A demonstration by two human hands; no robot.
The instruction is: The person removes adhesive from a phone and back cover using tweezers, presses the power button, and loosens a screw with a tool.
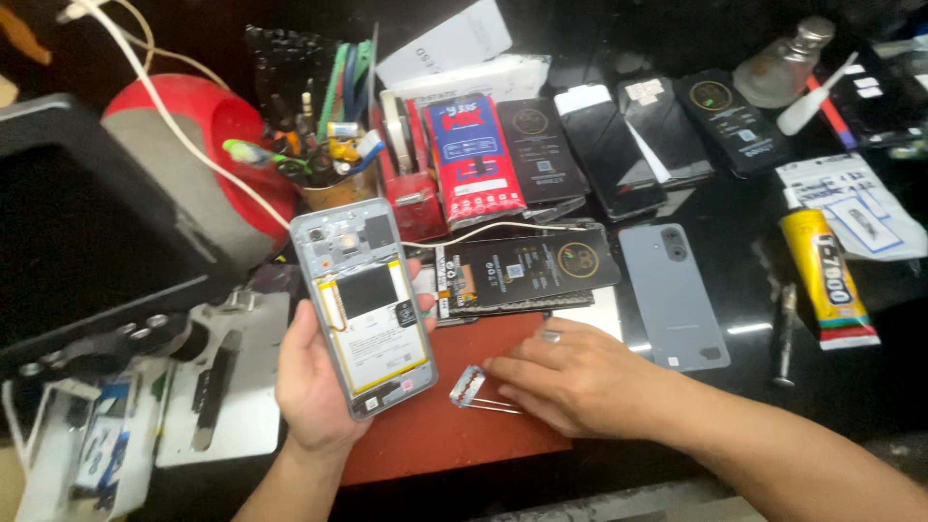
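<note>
Lit from above, bright at centre, dim toward the top and left corners. Streaks of glare on the glossy black table [764, 329] near the grey back cover [674, 295]. Soft overall; slight blur at the edges, bent lines there.

The left hand [311, 382] hides the opened grey phone's [363, 307] underside; the black box [82, 227] beyond it runs off-frame.

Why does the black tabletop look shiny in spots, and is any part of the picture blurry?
In the head view, the glossy table mirrors overhead light as pale streaks near the grey back cover; the opened phone in the left hand looks sharp, while the edges, like the dark box, are softer.
</note>
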